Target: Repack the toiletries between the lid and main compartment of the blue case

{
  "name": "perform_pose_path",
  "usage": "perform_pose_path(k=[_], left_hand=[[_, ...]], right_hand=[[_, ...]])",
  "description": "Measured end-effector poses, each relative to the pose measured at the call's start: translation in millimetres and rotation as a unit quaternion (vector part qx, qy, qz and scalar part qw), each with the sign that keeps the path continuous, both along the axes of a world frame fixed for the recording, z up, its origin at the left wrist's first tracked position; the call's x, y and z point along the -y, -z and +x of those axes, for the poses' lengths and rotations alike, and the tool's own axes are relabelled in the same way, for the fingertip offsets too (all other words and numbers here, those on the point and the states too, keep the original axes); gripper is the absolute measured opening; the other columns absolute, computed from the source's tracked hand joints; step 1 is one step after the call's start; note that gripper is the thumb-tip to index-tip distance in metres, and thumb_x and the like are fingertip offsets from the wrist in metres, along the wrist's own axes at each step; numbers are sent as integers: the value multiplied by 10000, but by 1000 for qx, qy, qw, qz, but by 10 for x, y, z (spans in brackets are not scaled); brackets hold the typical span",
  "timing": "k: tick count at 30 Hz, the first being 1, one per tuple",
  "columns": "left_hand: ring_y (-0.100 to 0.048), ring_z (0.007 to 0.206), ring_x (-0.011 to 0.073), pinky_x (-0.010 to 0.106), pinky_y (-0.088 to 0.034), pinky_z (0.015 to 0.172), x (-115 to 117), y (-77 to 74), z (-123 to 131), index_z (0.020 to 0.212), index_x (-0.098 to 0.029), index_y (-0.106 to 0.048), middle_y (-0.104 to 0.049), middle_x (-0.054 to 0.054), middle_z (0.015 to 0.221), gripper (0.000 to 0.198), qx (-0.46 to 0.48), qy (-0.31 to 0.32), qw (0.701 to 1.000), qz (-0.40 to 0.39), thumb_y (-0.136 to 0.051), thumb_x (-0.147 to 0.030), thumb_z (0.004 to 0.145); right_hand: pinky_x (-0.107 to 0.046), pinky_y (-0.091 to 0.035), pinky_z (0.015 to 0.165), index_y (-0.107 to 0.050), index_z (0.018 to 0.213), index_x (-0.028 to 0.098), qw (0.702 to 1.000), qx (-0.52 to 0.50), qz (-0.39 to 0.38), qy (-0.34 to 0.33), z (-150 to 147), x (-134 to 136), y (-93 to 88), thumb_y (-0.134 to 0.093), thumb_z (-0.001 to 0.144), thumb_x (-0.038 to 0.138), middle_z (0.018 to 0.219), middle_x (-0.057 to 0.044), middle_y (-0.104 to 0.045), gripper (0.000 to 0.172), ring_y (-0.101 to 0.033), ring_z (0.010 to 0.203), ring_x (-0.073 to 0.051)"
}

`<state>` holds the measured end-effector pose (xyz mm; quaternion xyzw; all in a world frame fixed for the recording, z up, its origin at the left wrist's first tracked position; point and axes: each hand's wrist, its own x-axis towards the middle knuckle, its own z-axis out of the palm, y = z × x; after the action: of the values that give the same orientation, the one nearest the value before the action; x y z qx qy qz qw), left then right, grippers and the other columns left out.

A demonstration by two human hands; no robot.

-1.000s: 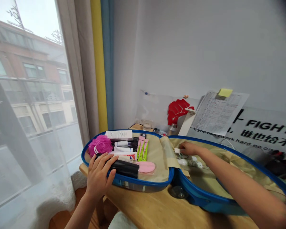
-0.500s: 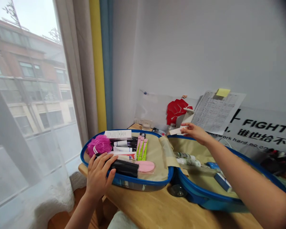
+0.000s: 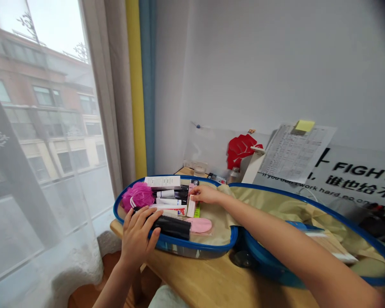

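My right hand (image 3: 204, 194) pinches a slim pale box (image 3: 191, 207) over the left half of an open blue suitcase (image 3: 208, 246). The box partly covers the pink-and-green stick packs (image 3: 197, 210). My left hand (image 3: 141, 231) lies with fingers spread across the left end of a long black cylindrical item (image 3: 173, 226). Beside that item are a flat pink oval (image 3: 201, 225) and a toothpaste tube (image 3: 176, 209). A magenta bath puff (image 3: 137, 196), a white carton (image 3: 162, 182) and white tubes with black caps (image 3: 168, 202) fill the far left.
The suitcase's right half (image 3: 276, 192) holds a blue item and a pack of thin sticks (image 3: 332, 244), partly behind my right forearm. Both halves sit on a wooden table (image 3: 205, 278). Behind stand a small bottle (image 3: 233, 174) and a white upright stand (image 3: 253, 166); curtains hang left.
My right hand has carried the pale box leftward and down, from above the suitcase's hinge to the stick packs. My left hand stays on the black item. The view has shifted slightly.
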<state>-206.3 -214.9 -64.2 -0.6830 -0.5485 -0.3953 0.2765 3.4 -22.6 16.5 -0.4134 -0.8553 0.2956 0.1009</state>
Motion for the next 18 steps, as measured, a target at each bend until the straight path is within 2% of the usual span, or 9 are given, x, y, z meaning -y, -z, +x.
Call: perform_pose_path(k=[6, 10, 13, 16, 18], left_hand=[[-532, 1120, 224, 433, -194, 1097, 2, 17, -7, 1190, -240, -589, -650, 47, 1142, 352, 8, -2, 1000, -10, -412, -317, 895], [-531, 1119, 227, 433, -197, 1094, 4, 10, 0, 1187, -235, -590, -651, 50, 1140, 352, 5, 0, 1000, -3, -409, -319, 897], [-536, 1109, 227, 429, -202, 1091, 2, 8, 0, 1181, -242, -594, -656, 48, 1128, 353, 5, -2, 1000, 2, -402, -323, 897], [-540, 1099, 226, 429, -203, 1090, -2, 13, -2, 1180, -245, -593, -657, 46, 1123, 351, 5, -2, 1000, 3, -402, -319, 896], [-538, 1102, 228, 432, -204, 1090, -5, 20, -4, 1185, -244, -590, -655, 46, 1128, 350, 6, -1, 1000, 2, -410, -315, 893]], right_hand=[[-285, -479, 793, -720, 958, 196, 996, 36, 78, -6, -81, 56, 36, -665, 708, 194, 929, -40, -720, 256, -641, 834, -174], [-279, -472, 808, -716, 956, 216, 992, 35, 120, 19, 21, -10, -59, -629, 752, 247, 975, -32, -715, 224, -640, 861, -169], [-269, -477, 800, -692, 1031, 210, 987, 31, 144, 58, 331, -156, -263, -546, 817, 293, 990, -32, -711, 271, -638, 852, -157], [-259, -489, 774, -643, 1122, 162, 981, 39, 161, 103, 843, -292, -479, -427, 879, 355, 986, -63, -704, 379, -639, 838, -153], [-257, -492, 775, -626, 1140, 146, 977, 60, 165, 122, 1234, -323, -552, -354, 900, 379, 991, -75, -699, 431, -639, 845, -153]])
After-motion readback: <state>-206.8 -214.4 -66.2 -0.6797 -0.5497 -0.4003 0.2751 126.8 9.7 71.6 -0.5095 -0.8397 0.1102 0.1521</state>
